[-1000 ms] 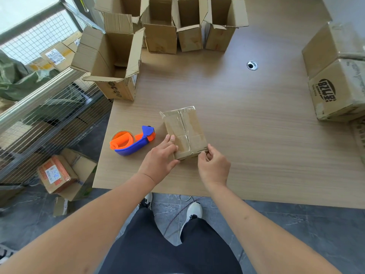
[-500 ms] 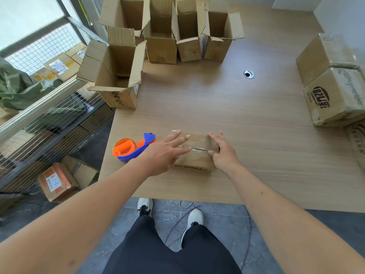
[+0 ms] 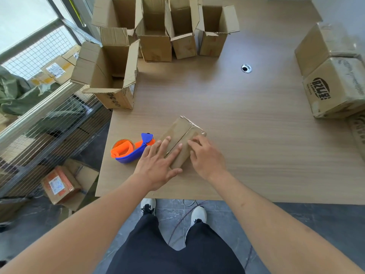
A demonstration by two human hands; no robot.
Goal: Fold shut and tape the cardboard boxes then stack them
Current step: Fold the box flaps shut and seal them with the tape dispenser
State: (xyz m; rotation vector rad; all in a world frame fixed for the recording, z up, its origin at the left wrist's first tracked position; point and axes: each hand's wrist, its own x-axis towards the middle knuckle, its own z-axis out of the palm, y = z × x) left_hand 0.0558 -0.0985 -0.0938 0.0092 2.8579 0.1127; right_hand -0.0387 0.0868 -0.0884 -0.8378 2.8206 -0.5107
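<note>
The small taped box (image 3: 181, 138) lies at 6 o'clock on the table (image 3: 256, 135), tape dispenser (image 3: 132, 148) at its 9. Left hand (image 3: 158, 165) is pressed flat on it, fingers straight; right hand (image 3: 205, 155) rests loosely curved, nothing gripped. Tape is probably best rubbed down firmly along the seam before stacking.

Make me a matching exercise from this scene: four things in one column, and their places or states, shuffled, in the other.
1. small taped box
2. tape dispenser
3. open boxes
4. printed box

A. right edge of the table
B. blue and orange, left of the hands
C. under both hands
D. flaps up, at the far edge

Pairs: 1-C, 2-B, 3-D, 4-A
</note>
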